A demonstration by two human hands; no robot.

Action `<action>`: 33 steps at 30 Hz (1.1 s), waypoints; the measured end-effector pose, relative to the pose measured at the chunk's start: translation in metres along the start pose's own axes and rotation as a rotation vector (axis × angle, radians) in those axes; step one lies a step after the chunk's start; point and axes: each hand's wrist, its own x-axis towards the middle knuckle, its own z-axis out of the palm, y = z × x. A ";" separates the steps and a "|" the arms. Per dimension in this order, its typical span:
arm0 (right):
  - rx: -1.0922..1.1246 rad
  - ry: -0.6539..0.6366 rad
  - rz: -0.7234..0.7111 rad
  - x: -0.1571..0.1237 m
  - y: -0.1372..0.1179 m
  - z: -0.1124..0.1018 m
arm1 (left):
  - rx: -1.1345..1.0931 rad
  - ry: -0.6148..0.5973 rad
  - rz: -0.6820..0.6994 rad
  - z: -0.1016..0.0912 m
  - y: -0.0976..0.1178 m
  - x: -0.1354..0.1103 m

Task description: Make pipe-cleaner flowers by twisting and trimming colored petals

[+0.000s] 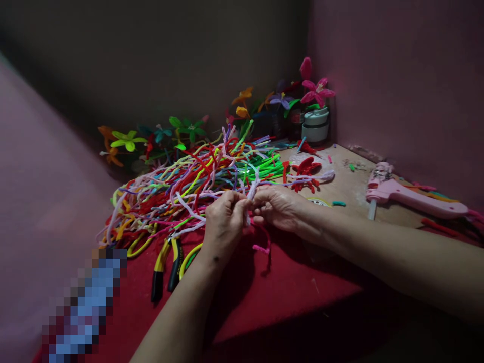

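Note:
Between my two hands is a pale lilac pipe cleaner, bent into a loop whose top rises above my fingers. My left hand is closed, thumb and forefinger pinching its lower end. From the other side my right hand pinches the same piece, fingertips almost touching the left ones. Just behind them spreads a large heap of many-coloured pipe cleaners. A pink pipe cleaner piece lies on the red cloth below my hands. The exact grip points are hidden by my fingers.
Yellow-and-black pliers lie left of my left forearm. A pink glue gun rests on the board at right, near red pipe-cleaner petals. Finished flowers and a grey-lidded container stand at the back. Red cloth covers the front.

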 end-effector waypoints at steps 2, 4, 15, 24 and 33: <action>-0.038 -0.012 -0.038 0.001 0.002 -0.001 | -0.155 -0.045 -0.141 0.002 0.000 0.001; -0.133 -0.017 -0.124 0.002 0.004 -0.003 | -0.266 -0.066 -0.231 0.004 0.001 0.001; -0.035 -0.068 -0.162 0.000 0.005 -0.001 | -0.722 -0.009 -0.431 0.001 0.005 0.006; -0.371 -0.003 -0.339 -0.005 0.004 0.001 | -0.867 -0.180 -0.479 -0.013 0.003 0.011; -0.486 -0.116 -0.323 -0.012 -0.001 0.003 | -0.961 -0.201 -0.487 -0.021 -0.003 0.015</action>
